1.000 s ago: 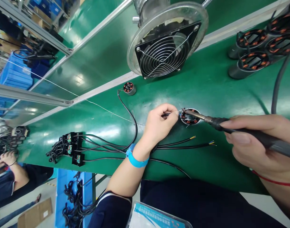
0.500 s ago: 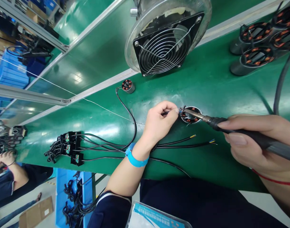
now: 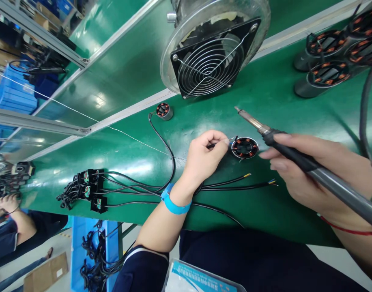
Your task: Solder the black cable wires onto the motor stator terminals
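My left hand (image 3: 204, 156) is pinched shut on a thin black wire whose bare end meets the rim of a small round stator (image 3: 244, 147) with copper coils, lying on the green bench (image 3: 265, 101). A blue strap circles that wrist. My right hand (image 3: 313, 174) grips a soldering iron (image 3: 295, 156) by its dark handle. The iron's metal tip is lifted up and left of the stator, clear of it. Loose black cables (image 3: 234, 184) with stripped coloured ends lie just below the stator.
A caged black fan (image 3: 213, 56) in a clear round housing stands behind the stator. Several coil stators (image 3: 332, 52) sit at the far right, one small stator (image 3: 164, 110) with a cable at the back. Black connectors (image 3: 90, 188) lie left. Another person's arm (image 3: 12, 215) shows at the far left.
The soldering iron's tip has lifted off the stator and swung up and back. My left hand still holds the wire at the stator's edge.
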Action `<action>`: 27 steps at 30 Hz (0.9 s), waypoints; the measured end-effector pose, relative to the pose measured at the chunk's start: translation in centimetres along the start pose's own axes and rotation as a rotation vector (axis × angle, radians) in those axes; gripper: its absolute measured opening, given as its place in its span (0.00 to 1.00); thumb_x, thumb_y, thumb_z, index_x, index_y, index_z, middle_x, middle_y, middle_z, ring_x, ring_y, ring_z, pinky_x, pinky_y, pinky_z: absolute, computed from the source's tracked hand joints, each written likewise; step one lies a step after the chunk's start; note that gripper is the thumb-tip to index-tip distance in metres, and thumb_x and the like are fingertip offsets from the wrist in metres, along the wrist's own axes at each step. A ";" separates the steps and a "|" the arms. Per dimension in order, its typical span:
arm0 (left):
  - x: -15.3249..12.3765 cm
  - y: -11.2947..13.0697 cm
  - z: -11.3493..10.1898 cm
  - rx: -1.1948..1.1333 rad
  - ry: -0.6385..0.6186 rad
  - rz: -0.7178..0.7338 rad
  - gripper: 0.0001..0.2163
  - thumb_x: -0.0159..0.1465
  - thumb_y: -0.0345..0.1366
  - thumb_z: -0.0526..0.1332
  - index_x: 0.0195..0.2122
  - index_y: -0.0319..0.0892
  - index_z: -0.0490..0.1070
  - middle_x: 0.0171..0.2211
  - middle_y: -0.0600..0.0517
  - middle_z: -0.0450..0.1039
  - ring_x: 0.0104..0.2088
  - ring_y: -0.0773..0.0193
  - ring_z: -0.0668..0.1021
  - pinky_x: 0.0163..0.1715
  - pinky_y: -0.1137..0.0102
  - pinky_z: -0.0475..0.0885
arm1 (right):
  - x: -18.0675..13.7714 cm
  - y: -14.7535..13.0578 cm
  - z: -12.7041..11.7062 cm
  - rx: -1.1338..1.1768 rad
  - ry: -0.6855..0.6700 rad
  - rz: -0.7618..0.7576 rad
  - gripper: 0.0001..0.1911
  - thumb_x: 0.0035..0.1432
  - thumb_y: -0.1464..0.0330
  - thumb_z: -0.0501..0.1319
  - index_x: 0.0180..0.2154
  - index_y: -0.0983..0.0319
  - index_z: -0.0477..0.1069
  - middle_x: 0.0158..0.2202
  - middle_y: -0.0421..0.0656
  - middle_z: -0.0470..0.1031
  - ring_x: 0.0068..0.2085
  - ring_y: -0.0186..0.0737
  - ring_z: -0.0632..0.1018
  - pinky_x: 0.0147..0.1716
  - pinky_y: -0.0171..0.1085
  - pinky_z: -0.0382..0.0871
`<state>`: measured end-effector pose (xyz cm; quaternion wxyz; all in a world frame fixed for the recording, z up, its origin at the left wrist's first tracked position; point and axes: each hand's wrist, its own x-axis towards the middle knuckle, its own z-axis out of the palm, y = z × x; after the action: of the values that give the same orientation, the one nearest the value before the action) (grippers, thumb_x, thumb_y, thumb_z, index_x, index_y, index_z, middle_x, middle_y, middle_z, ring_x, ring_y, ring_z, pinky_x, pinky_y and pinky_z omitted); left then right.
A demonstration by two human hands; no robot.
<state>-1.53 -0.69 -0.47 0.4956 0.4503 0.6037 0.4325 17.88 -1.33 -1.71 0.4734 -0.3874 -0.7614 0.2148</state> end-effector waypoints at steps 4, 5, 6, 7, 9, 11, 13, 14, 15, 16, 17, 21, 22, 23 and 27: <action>0.0 -0.1 0.0 -0.005 0.003 -0.002 0.05 0.59 0.28 0.62 0.25 0.41 0.71 0.23 0.57 0.70 0.26 0.72 0.69 0.27 0.75 0.63 | -0.4 0.1 0.8 0.139 -0.016 0.020 0.34 0.69 0.71 0.61 0.70 0.43 0.55 0.56 0.38 0.78 0.49 0.44 0.83 0.46 0.40 0.82; 0.0 -0.1 0.0 -0.008 0.006 -0.004 0.05 0.59 0.28 0.62 0.25 0.41 0.71 0.23 0.57 0.70 0.26 0.72 0.69 0.27 0.75 0.63 | -0.4 0.1 0.9 0.170 -0.010 0.032 0.34 0.70 0.72 0.59 0.70 0.42 0.53 0.57 0.38 0.77 0.49 0.44 0.82 0.47 0.40 0.81; 0.0 -0.1 0.0 -0.011 0.007 -0.006 0.05 0.59 0.28 0.62 0.26 0.41 0.71 0.23 0.57 0.70 0.26 0.72 0.69 0.27 0.75 0.63 | -0.3 0.0 1.0 0.175 -0.006 0.039 0.34 0.70 0.72 0.59 0.70 0.41 0.54 0.56 0.38 0.77 0.50 0.44 0.82 0.48 0.41 0.80; 0.0 -0.1 0.0 -0.015 0.006 -0.006 0.05 0.59 0.28 0.62 0.26 0.41 0.71 0.23 0.57 0.70 0.26 0.72 0.69 0.27 0.74 0.63 | -0.2 -0.1 1.0 0.144 -0.014 0.042 0.32 0.70 0.72 0.59 0.69 0.42 0.56 0.54 0.38 0.79 0.50 0.44 0.82 0.49 0.42 0.80; 0.0 -0.1 0.1 -0.024 0.004 -0.003 0.05 0.59 0.28 0.62 0.26 0.41 0.71 0.23 0.57 0.70 0.25 0.72 0.69 0.27 0.75 0.62 | 0.2 -0.2 0.9 0.032 -0.068 0.042 0.29 0.69 0.71 0.59 0.67 0.45 0.60 0.49 0.39 0.81 0.51 0.46 0.81 0.51 0.44 0.78; 0.0 0.0 0.1 -0.028 0.004 0.001 0.06 0.59 0.28 0.62 0.25 0.41 0.71 0.23 0.58 0.70 0.25 0.72 0.69 0.28 0.75 0.62 | 0.5 -0.1 1.0 -0.037 -0.143 0.047 0.27 0.69 0.69 0.60 0.66 0.47 0.61 0.50 0.42 0.80 0.53 0.48 0.80 0.50 0.47 0.77; 0.0 0.1 0.1 -0.022 0.005 -0.002 0.06 0.59 0.28 0.62 0.25 0.41 0.71 0.23 0.58 0.70 0.26 0.72 0.69 0.28 0.75 0.63 | 0.5 0.1 1.1 -0.034 -0.190 0.052 0.27 0.68 0.67 0.61 0.66 0.49 0.60 0.54 0.44 0.77 0.56 0.51 0.77 0.50 0.50 0.76; 0.0 0.1 0.0 -0.018 0.006 -0.005 0.06 0.59 0.28 0.62 0.25 0.41 0.71 0.23 0.58 0.70 0.26 0.72 0.69 0.28 0.74 0.63 | 0.4 0.3 1.2 -0.026 -0.197 0.050 0.28 0.67 0.66 0.61 0.66 0.50 0.60 0.56 0.45 0.76 0.57 0.53 0.76 0.51 0.52 0.75; 0.0 0.1 0.0 -0.015 0.007 -0.007 0.06 0.59 0.28 0.62 0.25 0.41 0.71 0.23 0.58 0.69 0.26 0.72 0.69 0.28 0.74 0.62 | 0.3 0.4 1.4 -0.022 -0.205 0.051 0.29 0.67 0.66 0.61 0.66 0.51 0.59 0.57 0.46 0.75 0.58 0.53 0.75 0.52 0.53 0.75; 0.0 0.1 0.0 -0.013 0.007 -0.008 0.06 0.59 0.28 0.62 0.25 0.41 0.71 0.23 0.58 0.69 0.26 0.72 0.69 0.28 0.74 0.62 | 0.2 0.5 1.5 -0.022 -0.210 0.055 0.29 0.67 0.66 0.61 0.66 0.51 0.58 0.58 0.47 0.74 0.59 0.54 0.75 0.53 0.54 0.74; 0.0 0.0 0.0 -0.014 0.007 -0.007 0.06 0.59 0.28 0.62 0.25 0.41 0.71 0.23 0.58 0.69 0.26 0.72 0.69 0.28 0.74 0.62 | 0.1 0.6 1.6 -0.025 -0.216 0.056 0.29 0.67 0.67 0.60 0.67 0.51 0.58 0.58 0.47 0.74 0.59 0.54 0.75 0.53 0.54 0.74; 0.1 -0.2 0.0 -0.027 0.007 0.014 0.05 0.59 0.28 0.62 0.25 0.40 0.71 0.23 0.58 0.69 0.25 0.72 0.68 0.28 0.74 0.62 | 0.2 0.4 1.9 -0.033 -0.222 0.035 0.29 0.68 0.68 0.59 0.67 0.50 0.57 0.55 0.44 0.77 0.56 0.51 0.77 0.53 0.52 0.74; 0.1 -0.3 0.0 -0.030 0.007 0.020 0.05 0.59 0.28 0.62 0.25 0.40 0.71 0.23 0.58 0.69 0.25 0.73 0.68 0.28 0.74 0.62 | 0.3 0.4 1.9 -0.035 -0.216 0.031 0.28 0.68 0.68 0.59 0.67 0.50 0.57 0.55 0.44 0.78 0.55 0.50 0.78 0.53 0.52 0.74; 0.1 -0.3 -0.1 -0.031 0.006 0.025 0.05 0.59 0.28 0.62 0.25 0.40 0.71 0.23 0.58 0.69 0.25 0.73 0.68 0.28 0.74 0.62 | 0.4 0.3 1.8 -0.038 -0.208 0.028 0.28 0.68 0.68 0.59 0.67 0.51 0.57 0.54 0.44 0.78 0.54 0.50 0.78 0.53 0.51 0.74; 0.1 -0.4 -0.2 -0.046 0.003 0.044 0.05 0.59 0.30 0.62 0.26 0.40 0.71 0.23 0.58 0.69 0.25 0.73 0.68 0.27 0.75 0.62 | 0.9 -0.3 1.6 -0.075 -0.151 0.023 0.27 0.68 0.68 0.60 0.65 0.52 0.60 0.53 0.44 0.79 0.53 0.50 0.79 0.50 0.49 0.75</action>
<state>-1.76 -0.72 -0.86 0.4952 0.4513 0.5843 0.4580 16.15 -0.73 -1.72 0.3972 -0.3963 -0.7980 0.2199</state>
